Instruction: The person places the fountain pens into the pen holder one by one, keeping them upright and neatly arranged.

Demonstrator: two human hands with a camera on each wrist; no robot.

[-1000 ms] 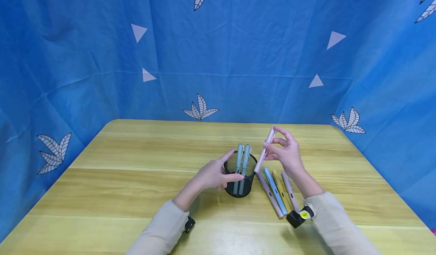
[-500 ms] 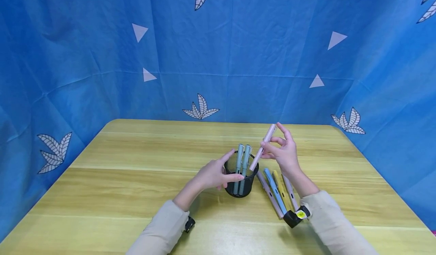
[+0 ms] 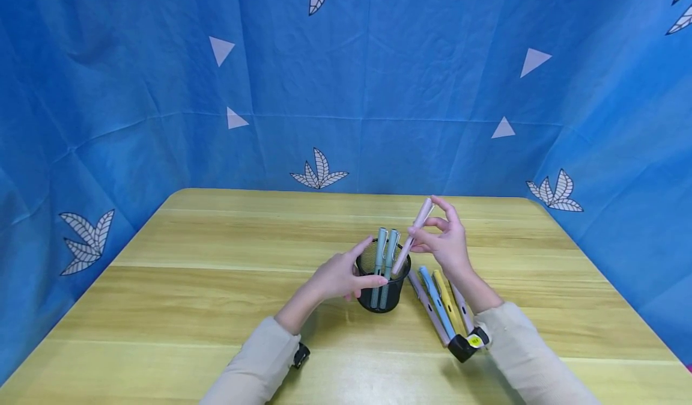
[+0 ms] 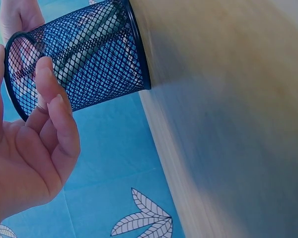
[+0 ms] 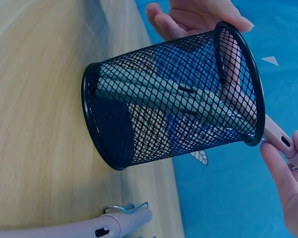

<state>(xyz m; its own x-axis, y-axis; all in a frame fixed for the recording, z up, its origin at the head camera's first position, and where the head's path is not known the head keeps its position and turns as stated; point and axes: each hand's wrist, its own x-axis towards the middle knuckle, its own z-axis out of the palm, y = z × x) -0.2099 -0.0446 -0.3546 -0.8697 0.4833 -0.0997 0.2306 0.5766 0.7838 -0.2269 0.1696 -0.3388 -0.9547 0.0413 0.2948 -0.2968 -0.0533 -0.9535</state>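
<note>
A black mesh pen holder (image 3: 396, 295) stands upright on the table, with two grey-green capped pens (image 3: 381, 250) leaning inside. My left hand (image 3: 336, 276) rests at its left side, thumb across the near rim and forefinger toward the far rim. In the left wrist view its other fingers (image 4: 64, 124) bend loosely by the mesh. My right hand (image 3: 453, 246) pinches a pale pink pen (image 3: 421, 216) with a wire clip. That pen tilts, and its lower end is inside the holder's rim, as the right wrist view also shows.
Right of the holder lie a mauve pen (image 3: 427, 309), a light blue pen (image 3: 437, 300), a yellow pen (image 3: 447, 301) and a pale lilac pen (image 3: 461, 303), partly hidden by the right wrist's camera (image 3: 462, 348). A blue curtain (image 3: 378, 92) hangs behind the wooden table (image 3: 216, 261).
My right hand has moved left with the pink pen, bringing its lower end from beside the holder's right rim to inside the mouth. The left hand and holder have stayed still.
</note>
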